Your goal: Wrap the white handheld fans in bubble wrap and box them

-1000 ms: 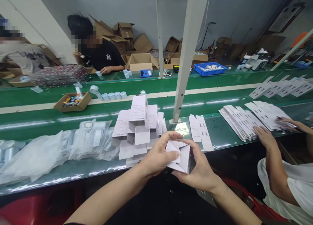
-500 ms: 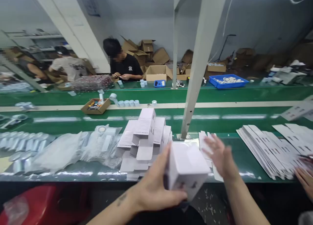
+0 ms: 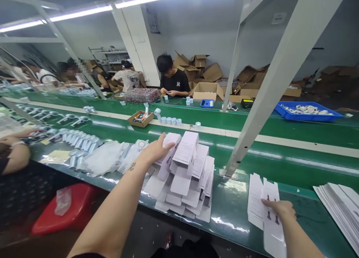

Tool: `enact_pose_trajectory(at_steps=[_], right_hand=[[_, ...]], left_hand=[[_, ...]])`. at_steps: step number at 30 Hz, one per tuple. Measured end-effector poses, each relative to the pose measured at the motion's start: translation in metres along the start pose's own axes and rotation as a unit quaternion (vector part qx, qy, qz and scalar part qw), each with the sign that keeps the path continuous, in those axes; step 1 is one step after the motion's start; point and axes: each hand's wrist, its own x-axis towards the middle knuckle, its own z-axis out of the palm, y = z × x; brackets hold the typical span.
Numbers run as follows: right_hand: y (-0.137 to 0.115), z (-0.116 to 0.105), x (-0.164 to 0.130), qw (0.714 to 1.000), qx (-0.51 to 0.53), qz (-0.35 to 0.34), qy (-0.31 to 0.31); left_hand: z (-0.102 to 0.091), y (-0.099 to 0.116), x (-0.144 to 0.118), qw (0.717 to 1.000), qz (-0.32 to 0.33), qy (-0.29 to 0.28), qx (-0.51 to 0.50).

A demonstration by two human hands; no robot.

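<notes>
The green bench (image 3: 241,213) ran along the person's front and carried everything within arm's reach, which is probably why the stock sat in separate heaps along its near edge. Largest of these was the pile of folded white boxes (image 3: 185,175), stacked loosely with their flaps hanging open toward the person. The left hand (image 3: 155,150) reached out to the pile's far left side, its grip spread flat with the fingers laid on the topmost box (image 3: 171,141), palm against its side; it pressed on the box rather than pinching it. To the right, well apart from the pile, lay a small stack of flat box blanks (image 3: 262,202), unfolded and fanned. The right hand (image 3: 279,209) rested on that stack, fingertips down on the top sheet; whether the grip pinched the sheet or only pressed it could not be told. Clear plastic bags (image 3: 106,158) lay just left of the pile.
</notes>
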Motion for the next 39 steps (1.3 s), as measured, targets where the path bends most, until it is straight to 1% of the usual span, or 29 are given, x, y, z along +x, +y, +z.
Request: enact_pose_trajectory(at_steps=[1,2,3,4,5,6,7,8,9,10,11,12,13,14,15,16,18,20,21,23,25,26,29,31,33,34,36,38,39], right_hand=[[0.0,-0.004,-0.002,0.999,0.005,0.038,0.012],[-0.001,-0.01,-0.007,0.998,0.031,0.062,0.004],[-0.003,-0.018,-0.016,0.994,0.081,0.065,-0.024],[-0.004,-0.029,-0.029,0.987,0.14,0.049,-0.063],[-0.007,-0.04,-0.048,0.977,0.188,0.036,-0.098],[-0.009,-0.052,-0.073,0.968,0.217,0.025,-0.123],[-0.013,-0.062,-0.102,0.966,0.22,0.026,-0.133],[-0.016,-0.069,-0.136,0.966,0.209,0.021,-0.151],[-0.021,-0.072,-0.173,0.97,0.191,-0.001,-0.15],[-0.026,-0.069,-0.21,0.974,0.167,-0.03,-0.151],[-0.032,-0.061,-0.248,0.971,0.139,-0.078,-0.176],[-0.038,-0.047,-0.282,0.962,0.108,-0.141,-0.209],[-0.046,-0.029,-0.313,0.946,0.079,-0.202,-0.241],[-0.054,-0.008,-0.34,0.929,0.065,-0.251,-0.265],[-0.063,0.014,-0.364,0.911,0.059,-0.287,-0.291],[-0.071,0.038,-0.383,0.895,0.061,-0.312,-0.314],[-0.087,0.085,-0.414,0.867,0.074,-0.341,-0.356],[-0.1,0.129,-0.438,0.847,0.081,-0.366,-0.377],[-0.105,0.149,-0.449,0.84,0.078,-0.379,-0.381],[-0.114,0.184,-0.467,0.825,0.058,-0.4,-0.396],[-0.122,0.216,-0.484,0.809,0.036,-0.4,-0.429],[-0.125,0.231,-0.491,0.803,0.034,-0.387,-0.453],[-0.134,0.274,-0.512,0.793,0.059,-0.315,-0.518],[-0.139,0.298,-0.524,0.787,0.063,-0.292,-0.539],[-0.143,0.319,-0.532,0.777,0.056,-0.294,-0.553],[-0.145,0.328,-0.535,0.766,0.061,-0.293,-0.569],[-0.147,0.347,-0.538,0.723,0.092,-0.271,-0.628],[-0.149,0.369,-0.537,0.671,0.118,-0.254,-0.687],[-0.149,0.382,-0.537,0.651,0.116,-0.255,-0.705]], left_hand=[[-0.002,-0.005,-0.005,1.0,0.001,0.003,-0.02],[-0.005,-0.012,-0.014,0.999,-0.002,0.026,-0.044],[-0.009,-0.017,-0.025,0.995,-0.004,0.067,-0.074],[-0.013,-0.022,-0.04,0.986,0.0,0.12,-0.112],[-0.015,-0.025,-0.056,0.972,0.02,0.174,-0.157],[-0.014,-0.024,-0.074,0.952,0.059,0.217,-0.208],[-0.011,-0.022,-0.093,0.928,0.113,0.243,-0.259],[-0.006,-0.016,-0.112,0.904,0.187,0.24,-0.299],[0.001,-0.01,-0.129,0.879,0.278,0.208,-0.327],[0.009,-0.003,-0.145,0.854,0.368,0.152,-0.336],[0.016,0.003,-0.158,0.828,0.449,0.093,-0.323],[0.024,0.006,-0.168,0.806,0.51,0.056,-0.296],[0.03,0.005,-0.175,0.798,0.542,0.042,-0.26],[0.036,-0.001,-0.179,0.802,0.553,0.049,-0.222],[0.041,-0.013,-0.181,0.815,0.544,0.073,-0.184],[0.044,-0.03,-0.181,0.832,0.523,0.104,-0.15],[0.049,-0.075,-0.179,0.856,0.479,0.169,-0.094],[0.047,-0.127,-0.177,0.86,0.46,0.214,-0.056],[0.044,-0.152,-0.177,0.858,0.459,0.227,-0.047],[0.034,-0.196,-0.177,0.862,0.45,0.23,-0.046],[0.021,-0.232,-0.176,0.877,0.42,0.227,-0.058],[0.015,-0.247,-0.176,0.886,0.399,0.229,-0.063],[-0.001,-0.286,-0.172,0.909,0.338,0.236,-0.064],[-0.009,-0.308,-0.169,0.93,0.292,0.213,-0.06],[-0.016,-0.327,-0.165,0.953,0.248,0.16,-0.067],[-0.021,-0.336,-0.164,0.962,0.231,0.131,-0.071],[-0.029,-0.35,-0.161,0.97,0.212,0.09,-0.074],[-0.038,-0.361,-0.158,0.972,0.21,0.079,-0.076],[-0.043,-0.366,-0.155,0.971,0.213,0.077,-0.081]])
